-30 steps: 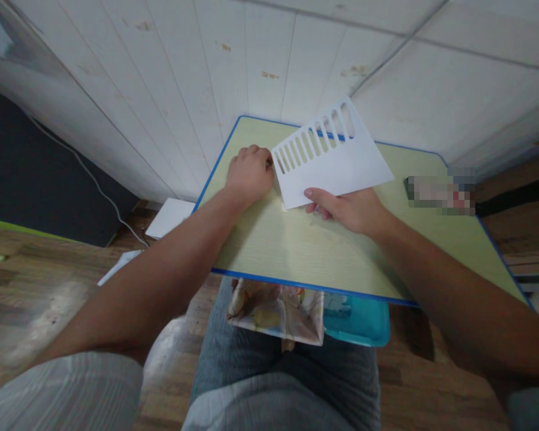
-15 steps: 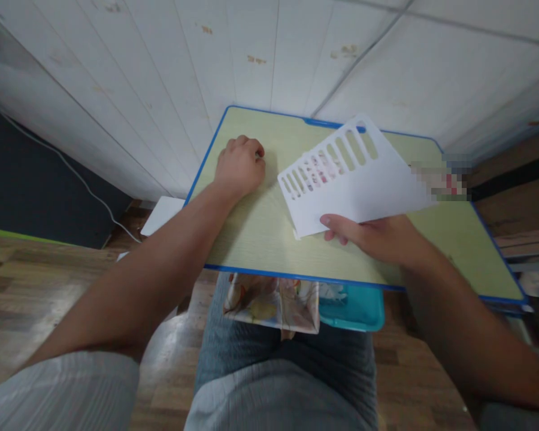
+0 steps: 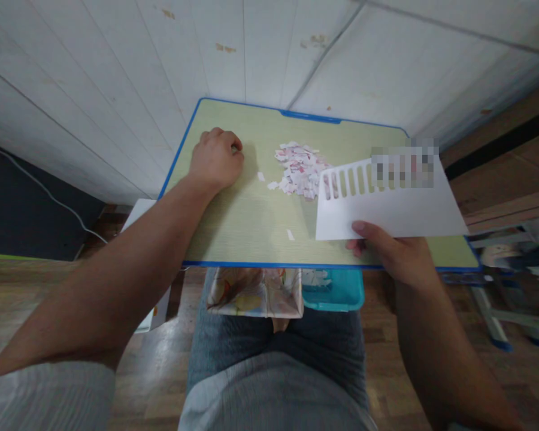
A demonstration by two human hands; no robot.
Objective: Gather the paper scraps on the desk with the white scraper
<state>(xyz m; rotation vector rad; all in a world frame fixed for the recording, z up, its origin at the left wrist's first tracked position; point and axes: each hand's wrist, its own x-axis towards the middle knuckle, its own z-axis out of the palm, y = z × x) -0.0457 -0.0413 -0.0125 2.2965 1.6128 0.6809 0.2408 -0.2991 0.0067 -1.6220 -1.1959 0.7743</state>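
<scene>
My right hand (image 3: 381, 245) pinches the lower edge of a white slotted sheet (image 3: 395, 218), thumb on top and fingers beneath. The sheet has a row of rounded slots along its far side and is held over the right part of the table. Its left end overlaps the edge of a pile of small paper scraps (image 3: 299, 170), white with pinkish marks. My left hand (image 3: 215, 158) rests on the table left of the pile, fingers curled in; what they hold, if anything, is hidden. Single scraps lie apart from the pile, one paper scrap (image 3: 290, 234) near the front edge.
The pale table (image 3: 242, 233) has a blue rim and stands against a white panelled wall (image 3: 233, 54). Below its front edge are a patterned box (image 3: 256, 296) and a turquoise tub (image 3: 341, 293), above my lap. Metal legs (image 3: 489, 314) stand at the right.
My right hand has swung the slotted sheet to the right and levelled it, uncovering the scrap pile. My left hand keeps its curled pose on the table. The head view has shifted.
</scene>
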